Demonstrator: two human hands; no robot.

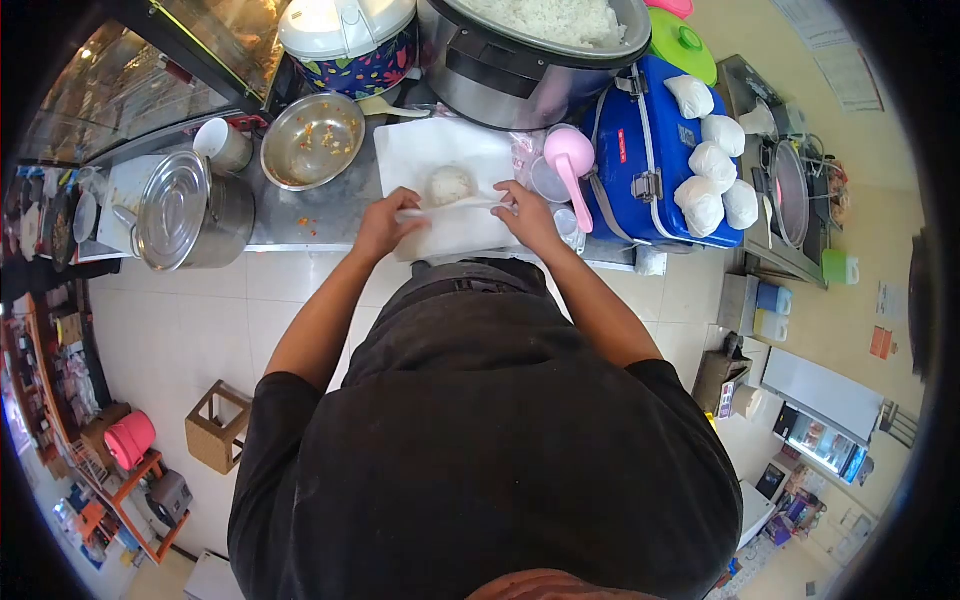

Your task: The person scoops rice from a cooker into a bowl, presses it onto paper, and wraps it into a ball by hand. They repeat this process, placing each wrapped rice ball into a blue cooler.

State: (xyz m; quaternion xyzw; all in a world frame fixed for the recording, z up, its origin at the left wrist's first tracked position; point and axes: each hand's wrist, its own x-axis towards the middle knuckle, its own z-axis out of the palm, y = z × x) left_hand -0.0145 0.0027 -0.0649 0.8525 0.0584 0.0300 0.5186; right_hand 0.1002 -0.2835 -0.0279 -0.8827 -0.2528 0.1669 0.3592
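A round mound of white rice (pixel 448 184) sits on a sheet of white wrapping paper (pixel 405 150) on the counter in front of me. My left hand (pixel 388 224) grips the near edge of the paper at its left side, thumb and fingers closed on it. At the other end of that raised edge, my right hand (pixel 526 214) pinches the paper. The edge is lifted and stretched between both hands, just on my side of the rice. A pink scoop (pixel 569 155) rests on clear cups right of the paper.
A large pot of cooked rice (pixel 480 75) stands behind the paper. Several white wrapped bundles (pixel 712 165) lie on a blue cooler box (pixel 640 150) to the right. Leftward are a steel bowl with food scraps (pixel 313 140), a white cup (pixel 222 147) and a lidded pot (pixel 190 210).
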